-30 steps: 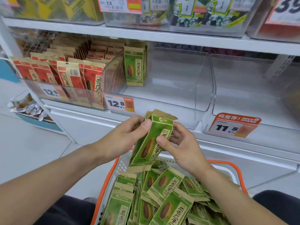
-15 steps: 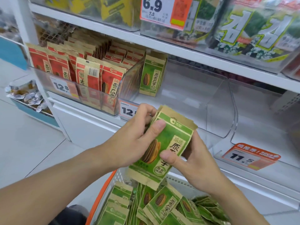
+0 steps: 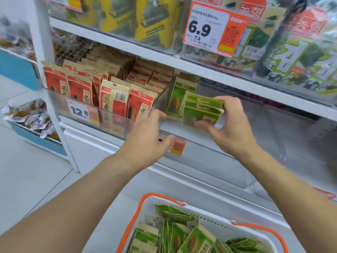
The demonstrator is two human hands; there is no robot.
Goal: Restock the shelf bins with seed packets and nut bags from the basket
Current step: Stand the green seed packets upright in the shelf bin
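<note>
My right hand [image 3: 230,127] grips a small stack of green seed packets [image 3: 201,110] inside the clear middle bin [image 3: 259,136], right beside the green packets standing [image 3: 176,102] at the bin's left wall. My left hand [image 3: 149,136] hovers at the bin's front left corner with fingers relaxed, reaching toward the divider and holding nothing. Below, the white basket with orange handles [image 3: 204,214] holds several more green packets [image 3: 182,238].
The left bin is packed with red seed packets [image 3: 113,95] behind a 12.8 price tag [image 3: 80,111]. An upper shelf carries seaweed packs and a 6.9 tag [image 3: 209,30]. A low blue bin of wrapped snacks [image 3: 31,115] sits at far left.
Both hands rose from above the basket to the shelf. The green stack passed fully to my right hand and went into the middle bin; my left hand let go.
</note>
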